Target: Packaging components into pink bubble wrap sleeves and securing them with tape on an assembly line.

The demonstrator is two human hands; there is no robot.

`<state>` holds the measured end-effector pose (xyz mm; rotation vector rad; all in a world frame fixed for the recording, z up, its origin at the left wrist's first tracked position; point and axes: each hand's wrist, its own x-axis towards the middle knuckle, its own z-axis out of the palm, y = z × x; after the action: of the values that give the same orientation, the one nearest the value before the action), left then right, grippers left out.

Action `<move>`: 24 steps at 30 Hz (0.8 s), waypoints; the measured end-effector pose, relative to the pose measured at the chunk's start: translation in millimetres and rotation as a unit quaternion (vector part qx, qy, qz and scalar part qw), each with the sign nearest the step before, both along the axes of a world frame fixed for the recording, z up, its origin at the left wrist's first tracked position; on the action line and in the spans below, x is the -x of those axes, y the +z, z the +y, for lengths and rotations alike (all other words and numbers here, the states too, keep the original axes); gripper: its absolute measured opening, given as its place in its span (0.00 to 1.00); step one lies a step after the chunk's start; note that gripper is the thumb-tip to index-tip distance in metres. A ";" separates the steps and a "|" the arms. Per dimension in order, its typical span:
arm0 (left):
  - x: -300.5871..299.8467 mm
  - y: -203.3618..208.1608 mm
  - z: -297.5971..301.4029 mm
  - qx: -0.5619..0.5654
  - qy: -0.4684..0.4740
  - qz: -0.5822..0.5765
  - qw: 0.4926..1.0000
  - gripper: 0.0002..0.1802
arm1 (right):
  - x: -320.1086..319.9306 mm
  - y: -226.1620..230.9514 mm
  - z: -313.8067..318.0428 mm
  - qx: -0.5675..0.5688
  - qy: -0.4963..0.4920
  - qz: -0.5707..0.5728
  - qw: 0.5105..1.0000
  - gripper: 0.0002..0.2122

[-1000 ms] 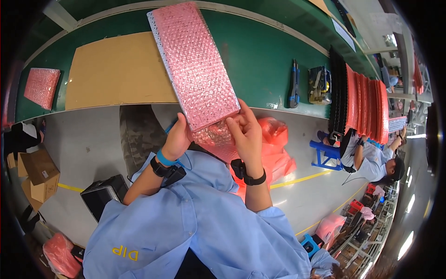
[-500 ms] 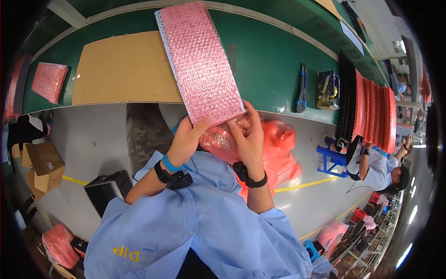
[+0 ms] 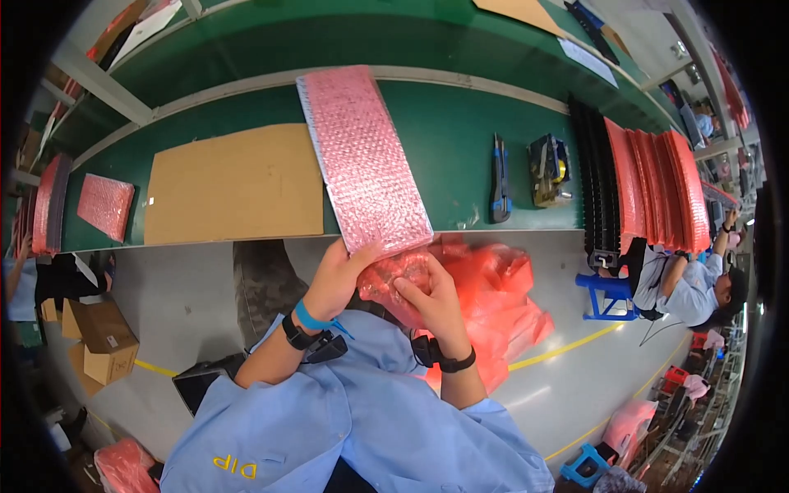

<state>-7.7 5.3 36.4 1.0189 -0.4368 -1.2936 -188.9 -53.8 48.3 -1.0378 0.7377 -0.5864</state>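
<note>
A long flat panel in a pink bubble-wrap bag [image 3: 362,156] slants from over the green workbench [image 3: 448,107] down to my hands, its pale dotted edge showing along the left side. My left hand [image 3: 339,278] grips the bag's near end at the left corner, thumb on top. Just below that end, crumpled pink bubble wrap [image 3: 386,278] hangs, and my right hand [image 3: 436,306] is closed on it with the thumb pressed on top. Fingers underneath are hidden. Whether the crumpled part belongs to the same bag, I cannot tell.
A cardboard sheet [image 3: 238,185] lies left of the panel, a smaller pink packet [image 3: 107,205] beyond it. To the right are a utility knife [image 3: 500,181], a tool box [image 3: 549,171] and a row of pink-wrapped panels [image 3: 657,185]. Red plastic sheeting [image 3: 501,296] lies below; a person [image 3: 690,283] sits at right.
The panel has come lower in view and closer in. My right hand has left the panel's right corner and now grips the crumpled bubble wrap below it. My left hand keeps its hold.
</note>
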 end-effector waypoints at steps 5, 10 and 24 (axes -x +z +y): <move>-2.5 11.7 -40.0 0.001 -0.046 0.046 0.998 0.21 | 3.9 -3.8 -21.0 0.009 -0.062 -0.034 0.997 0.16; -22.2 23.7 -70.5 -0.039 -0.084 0.112 0.989 0.20 | -18.8 3.2 -46.8 0.036 -0.106 -0.047 0.993 0.14; -82.0 122.6 14.3 -0.074 -0.216 -0.378 0.897 0.40 | 56.6 32.5 -42.0 0.285 0.013 0.309 0.907 0.24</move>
<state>74.3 19.6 159.0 1.6146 -1.2293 -1.2865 -245.5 -95.8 80.8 -1.8223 1.1362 -0.4544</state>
